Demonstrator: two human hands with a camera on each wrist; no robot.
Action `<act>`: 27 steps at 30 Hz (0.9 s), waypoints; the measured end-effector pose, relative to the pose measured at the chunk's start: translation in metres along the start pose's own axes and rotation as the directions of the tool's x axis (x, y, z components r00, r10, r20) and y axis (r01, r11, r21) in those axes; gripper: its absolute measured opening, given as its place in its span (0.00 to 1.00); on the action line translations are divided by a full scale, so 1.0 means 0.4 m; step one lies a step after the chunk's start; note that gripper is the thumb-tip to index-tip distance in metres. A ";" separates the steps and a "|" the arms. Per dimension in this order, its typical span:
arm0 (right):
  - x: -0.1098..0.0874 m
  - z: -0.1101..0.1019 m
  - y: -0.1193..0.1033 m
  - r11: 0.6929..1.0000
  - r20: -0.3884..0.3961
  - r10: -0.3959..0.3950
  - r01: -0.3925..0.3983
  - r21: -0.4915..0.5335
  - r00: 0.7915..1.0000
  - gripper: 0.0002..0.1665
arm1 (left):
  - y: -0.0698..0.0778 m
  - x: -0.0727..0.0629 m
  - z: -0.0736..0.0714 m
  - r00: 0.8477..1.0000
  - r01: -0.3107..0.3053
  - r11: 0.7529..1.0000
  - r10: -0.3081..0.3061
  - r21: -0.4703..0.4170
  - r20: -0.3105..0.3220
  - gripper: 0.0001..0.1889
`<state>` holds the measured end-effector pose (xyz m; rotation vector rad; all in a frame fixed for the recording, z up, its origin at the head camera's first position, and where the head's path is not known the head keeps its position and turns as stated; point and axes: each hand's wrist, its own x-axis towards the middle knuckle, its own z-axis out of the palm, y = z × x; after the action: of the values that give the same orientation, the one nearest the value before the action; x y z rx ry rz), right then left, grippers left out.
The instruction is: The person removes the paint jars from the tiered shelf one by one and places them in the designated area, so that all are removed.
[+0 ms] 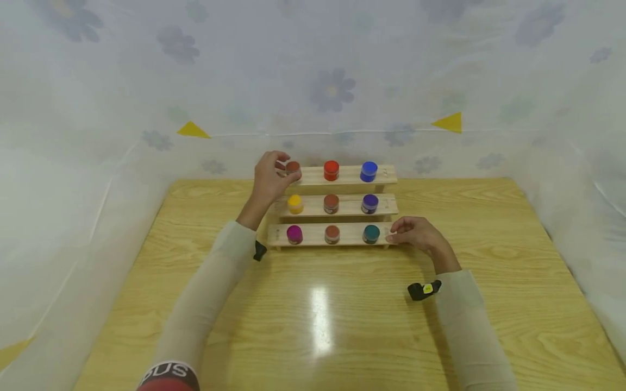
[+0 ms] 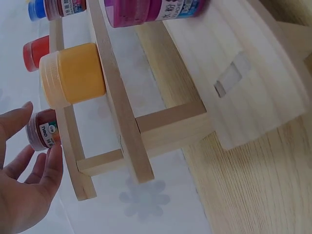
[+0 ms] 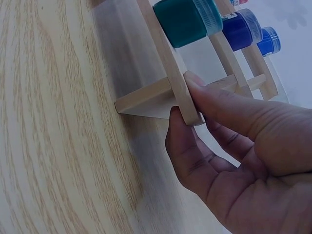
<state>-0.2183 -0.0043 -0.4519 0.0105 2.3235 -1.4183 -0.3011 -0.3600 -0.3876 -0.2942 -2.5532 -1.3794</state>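
Pinching the brown jar (image 1: 293, 167) at the left end of the top plank (image 1: 349, 175), the left hand (image 1: 271, 176) has its fingers narrowed to the jar's width, thumb on the near side. Three stepped planks make up the wooden rack (image 1: 313, 206), which stands by the far edge of the surface (image 1: 371, 315), between the two far corners. At its right end, the right hand (image 1: 415, 234) grips the tip of the lowest plank (image 1: 313, 234), thumb above and a finger beneath, just beside the teal jar (image 1: 371, 234).

The brown jar looks small and light, probably stiff plastic: unlikely to dent, but smooth enough to slip in a loose pinch. Its sides seem the best hold, just below the ribbed clear lid, with thumb and fingers opposed; the yellow jar (image 1: 295, 204) on the step in front leaves room for this. The rack should feel rigid yet fairly light, so a sideways knock could shift it; the bare plank ends give a clean place to steady it.

The brown jar is upright, lid up and base on the plank; being squat, it has hardly any long axis. Its label (image 2: 49, 135) faces the left wrist camera. The rack's long axis runs left to right, roughly parallel to the surface's far edge, its steps climbing toward that edge.
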 end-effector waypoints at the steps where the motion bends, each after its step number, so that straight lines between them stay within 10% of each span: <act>1: 0.001 0.001 0.000 1.000 0.001 0.000 0.000 0.000 1.000 0.21 | -0.001 0.002 0.002 1.000 0.005 1.000 -0.005 0.000 0.000 0.24; 27: 0.015 0.010 0.006 1.000 0.022 -0.006 0.006 0.026 1.000 0.20 | -0.007 -0.003 -0.004 0.998 0.020 0.999 -0.018 0.032 -0.061 0.19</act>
<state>-0.2219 -0.0078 -0.4575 -0.0047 2.2892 -1.4444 -0.3006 -0.3631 -0.3894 -0.2190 -2.5324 -1.3316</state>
